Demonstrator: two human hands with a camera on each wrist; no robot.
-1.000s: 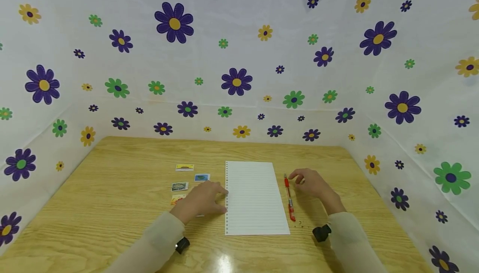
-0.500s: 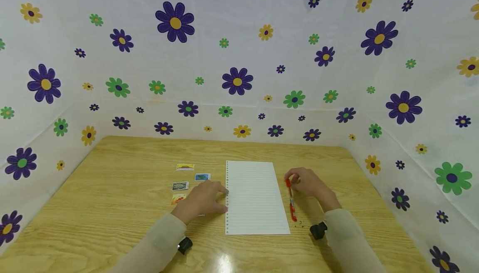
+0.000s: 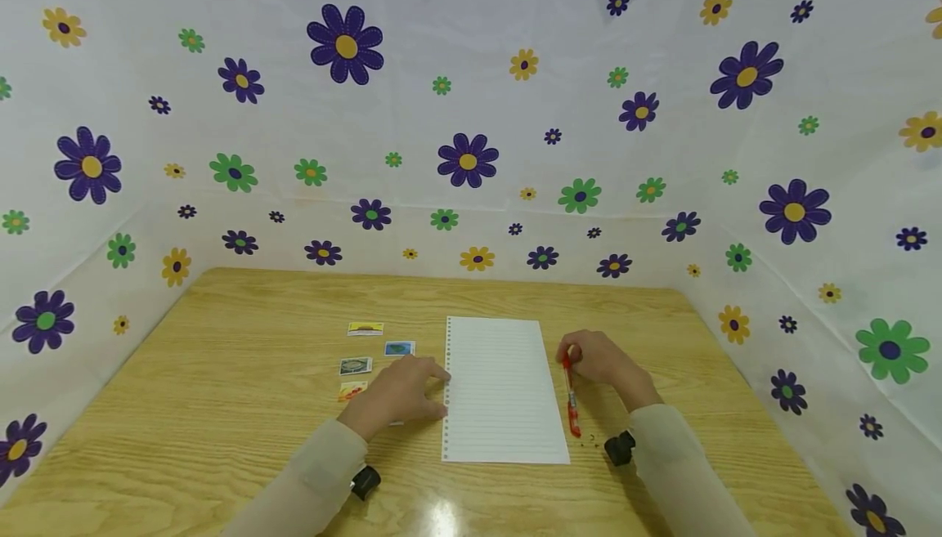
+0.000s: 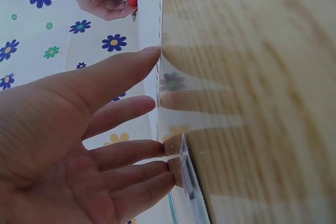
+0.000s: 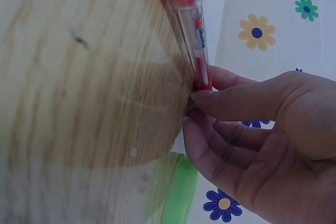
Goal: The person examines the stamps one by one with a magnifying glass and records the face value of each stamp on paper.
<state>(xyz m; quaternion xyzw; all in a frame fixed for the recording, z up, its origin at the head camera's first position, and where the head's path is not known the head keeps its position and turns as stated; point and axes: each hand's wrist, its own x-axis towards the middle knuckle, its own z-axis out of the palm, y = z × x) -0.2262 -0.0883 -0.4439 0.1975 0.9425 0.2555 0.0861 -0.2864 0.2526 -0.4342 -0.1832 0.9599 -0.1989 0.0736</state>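
A lined white sheet [image 3: 504,390] with punched holes down its left side lies on the table. My left hand [image 3: 397,394] rests beside that edge, thumb and fingers spread, the tips touching the paper's margin. On the sheet's right lies a clear-barrelled red pen [image 3: 571,402]. My right hand [image 3: 599,357] pinches its far end, the red grip by the tip, between thumb and fingers. In the right wrist view the pen [image 5: 199,40] points up from the thumb; the left wrist view shows its metal tip below the hand.
Small picture cards lie left of the sheet, among them a yellow card [image 3: 365,329], a blue card [image 3: 400,348], a dark card [image 3: 356,366] and an orange card [image 3: 352,391]. Another is mostly behind my left hand. Dark crumbs [image 3: 591,440] lie near the pen. Flowered cloth [image 3: 471,96] surrounds the wooden table [image 3: 221,390].
My right hand has moved slightly left, from beside the pen onto its far end, and now pinches it. The pen has shifted a little. My left hand stays at the sheet's edge.
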